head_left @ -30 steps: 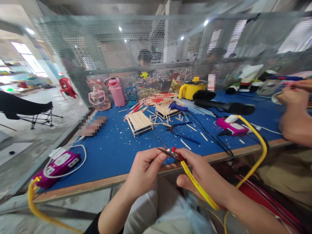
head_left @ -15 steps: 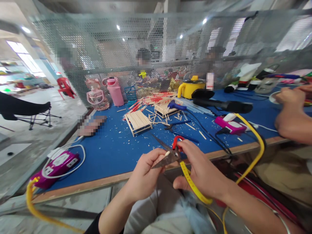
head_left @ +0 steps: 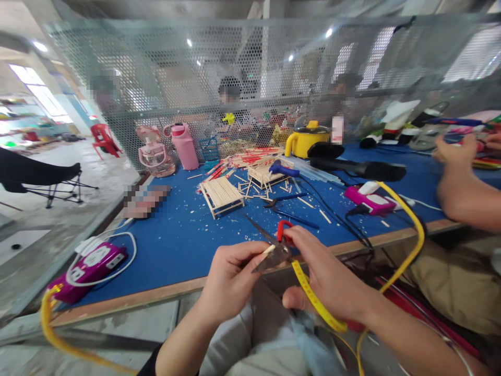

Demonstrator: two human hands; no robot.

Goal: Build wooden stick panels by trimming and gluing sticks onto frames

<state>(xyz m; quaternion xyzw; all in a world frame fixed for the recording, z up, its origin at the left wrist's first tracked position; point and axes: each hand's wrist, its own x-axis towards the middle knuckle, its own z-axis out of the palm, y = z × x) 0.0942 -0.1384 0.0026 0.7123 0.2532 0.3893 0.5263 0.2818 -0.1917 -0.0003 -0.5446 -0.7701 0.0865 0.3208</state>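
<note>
My left hand (head_left: 234,279) pinches a short pale wooden stick (head_left: 268,250) between thumb and forefinger, just above the table's front edge. Its tip lies by the spread blades of a pair of scissors (head_left: 277,256). My right hand (head_left: 326,279) is closed round the scissors, with the red handle (head_left: 282,228) by its fingers. A yellow strip with ruler marks (head_left: 313,297) runs from near the scissors' pivot past the palm. Beyond the hands, a small slatted stick frame (head_left: 222,195) stands on the blue table (head_left: 172,250), and a second stick frame (head_left: 266,175) stands behind it.
Pliers (head_left: 287,209), a blue glue gun (head_left: 284,169), loose sticks and scraps lie mid-table. Purple power strips (head_left: 96,271) sit left and right. A pink bottle (head_left: 183,149) and yellow pot (head_left: 311,142) stand by the mesh screen. A co-worker's arm (head_left: 465,183) is at right.
My left hand has shifted slightly left and its grip on the stick has changed a little. The scissors remain spread in my right hand. The co-worker's hand has moved.
</note>
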